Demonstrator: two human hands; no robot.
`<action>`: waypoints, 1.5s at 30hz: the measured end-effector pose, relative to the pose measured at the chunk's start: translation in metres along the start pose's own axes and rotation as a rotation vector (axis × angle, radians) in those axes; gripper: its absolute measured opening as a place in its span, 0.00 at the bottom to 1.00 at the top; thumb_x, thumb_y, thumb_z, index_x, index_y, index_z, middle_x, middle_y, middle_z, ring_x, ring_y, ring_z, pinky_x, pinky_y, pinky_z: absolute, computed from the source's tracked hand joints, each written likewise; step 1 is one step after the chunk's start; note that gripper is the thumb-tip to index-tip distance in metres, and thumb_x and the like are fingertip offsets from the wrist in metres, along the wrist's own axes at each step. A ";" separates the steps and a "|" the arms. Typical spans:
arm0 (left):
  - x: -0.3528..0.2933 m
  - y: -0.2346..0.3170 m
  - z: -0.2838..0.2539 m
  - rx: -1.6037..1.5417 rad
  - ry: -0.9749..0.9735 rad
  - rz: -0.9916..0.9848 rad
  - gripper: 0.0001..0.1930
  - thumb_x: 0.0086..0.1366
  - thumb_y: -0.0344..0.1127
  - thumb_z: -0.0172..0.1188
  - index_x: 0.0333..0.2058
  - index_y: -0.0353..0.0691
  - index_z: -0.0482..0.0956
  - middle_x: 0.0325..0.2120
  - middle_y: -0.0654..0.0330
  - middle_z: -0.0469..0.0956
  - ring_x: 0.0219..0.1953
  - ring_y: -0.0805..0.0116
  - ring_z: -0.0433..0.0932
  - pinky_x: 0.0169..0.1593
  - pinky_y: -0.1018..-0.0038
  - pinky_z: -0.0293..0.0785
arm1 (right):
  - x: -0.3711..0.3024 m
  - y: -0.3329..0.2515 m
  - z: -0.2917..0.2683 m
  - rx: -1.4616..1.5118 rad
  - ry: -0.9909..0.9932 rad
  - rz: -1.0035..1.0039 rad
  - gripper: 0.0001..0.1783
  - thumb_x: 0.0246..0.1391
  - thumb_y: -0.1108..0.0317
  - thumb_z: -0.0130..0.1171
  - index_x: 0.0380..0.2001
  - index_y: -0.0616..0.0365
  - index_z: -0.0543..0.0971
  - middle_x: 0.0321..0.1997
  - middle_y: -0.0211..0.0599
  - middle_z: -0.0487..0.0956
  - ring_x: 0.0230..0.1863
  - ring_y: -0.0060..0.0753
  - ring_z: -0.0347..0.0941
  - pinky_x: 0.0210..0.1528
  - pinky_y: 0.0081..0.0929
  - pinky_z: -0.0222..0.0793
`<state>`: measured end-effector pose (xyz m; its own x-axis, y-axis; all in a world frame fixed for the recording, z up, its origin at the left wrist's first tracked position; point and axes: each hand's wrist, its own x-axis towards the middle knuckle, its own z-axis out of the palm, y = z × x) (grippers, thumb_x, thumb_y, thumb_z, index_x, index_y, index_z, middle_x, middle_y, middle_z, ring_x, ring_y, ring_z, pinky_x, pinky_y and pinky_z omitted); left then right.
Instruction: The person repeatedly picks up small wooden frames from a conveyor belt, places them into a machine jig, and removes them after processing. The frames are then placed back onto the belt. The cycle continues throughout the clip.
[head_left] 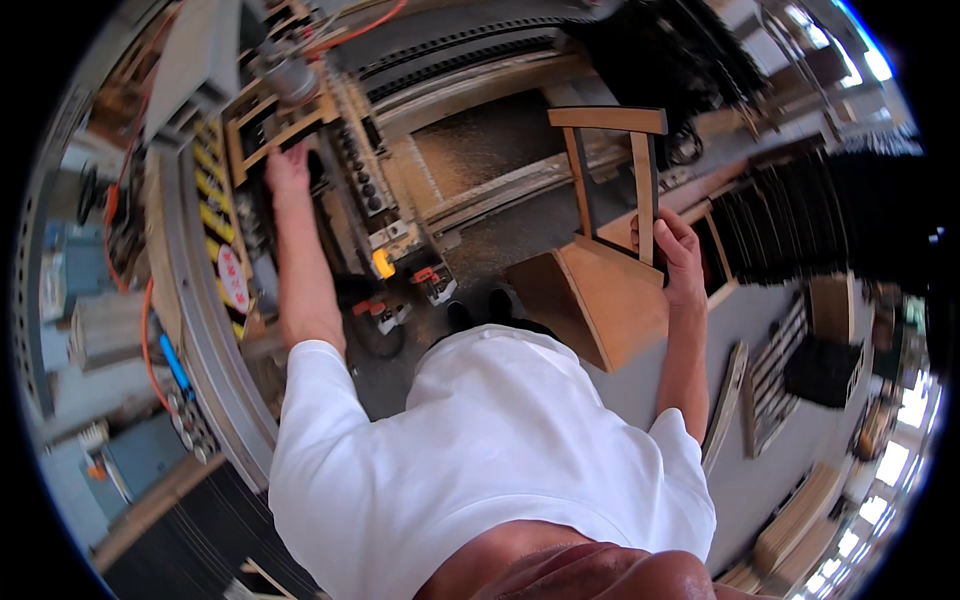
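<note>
On the right, my right hand (680, 250) is closed around the lower corner of a light wooden frame (607, 120) with dark outer edges. That frame is held up in the air, tilted, its wider bar at the far end. My left hand (288, 172) reaches forward into the machine at the left. Its fingers are closed at the near bar of a second wooden frame (305, 124), which lies beside a round grey metal part (290, 80) of the machine. Some of the left fingertips are hidden by the frame.
Yellow-black striping (210, 185) runs along the machine bed left of my arm. A rail with dark round knobs (362, 170) stands between my hands, near a sawdust-covered surface (480, 145). Below the right-hand frame is a wooden box-like stand (600, 295). Black panels (800, 215) stand at right.
</note>
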<state>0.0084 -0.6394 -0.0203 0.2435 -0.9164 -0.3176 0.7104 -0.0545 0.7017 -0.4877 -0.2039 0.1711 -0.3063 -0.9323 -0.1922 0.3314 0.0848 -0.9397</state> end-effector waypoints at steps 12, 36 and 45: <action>-0.246 -0.032 -0.045 -0.093 0.043 -0.019 0.15 0.63 0.35 0.59 0.45 0.34 0.71 0.42 0.52 0.72 0.48 0.58 0.72 0.59 0.60 0.67 | 0.113 0.009 0.079 -0.432 -0.433 -0.099 0.18 0.55 0.68 0.62 0.48 0.65 0.77 0.40 0.30 0.79 0.40 0.19 0.72 0.46 0.18 0.66; -0.503 -0.035 -0.151 -0.032 0.055 -0.055 0.15 0.65 0.30 0.54 0.50 0.33 0.72 0.49 0.55 0.76 0.50 0.62 0.76 0.55 0.65 0.73 | 0.150 0.181 0.349 -1.130 -0.755 -1.200 0.11 0.46 0.69 0.60 0.36 0.52 0.80 0.36 0.34 0.80 0.41 0.43 0.73 0.43 0.38 0.69; -0.511 -0.022 -0.185 -0.034 0.104 -0.175 0.16 0.66 0.30 0.52 0.51 0.30 0.69 0.50 0.51 0.74 0.52 0.60 0.74 0.59 0.63 0.70 | 0.165 0.191 0.389 -1.384 -0.701 -1.157 0.14 0.49 0.66 0.59 0.42 0.47 0.79 0.42 0.30 0.80 0.46 0.39 0.72 0.48 0.38 0.66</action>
<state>-0.0091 -0.0966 0.0082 0.1794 -0.8483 -0.4982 0.7693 -0.1947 0.6085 -0.1280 -0.4777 0.0702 0.6473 -0.6549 0.3900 -0.6721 -0.7318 -0.1131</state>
